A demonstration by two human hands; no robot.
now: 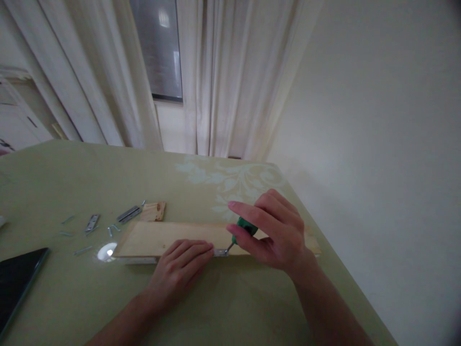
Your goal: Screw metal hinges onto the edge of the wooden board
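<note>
A long pale wooden board lies flat on the green tablecloth. My right hand is closed round a green-handled screwdriver, whose tip meets a small metal hinge at the board's near edge. The index finger points out to the left. My left hand lies flat with its fingers together on the board's near edge, fingertips touching the hinge.
A smaller wood piece with a metal hinge lies behind the board. Another hinge and several loose screws sit to the left, beside a bright round spot. A dark tablet is at the far left. The table edge runs along the right.
</note>
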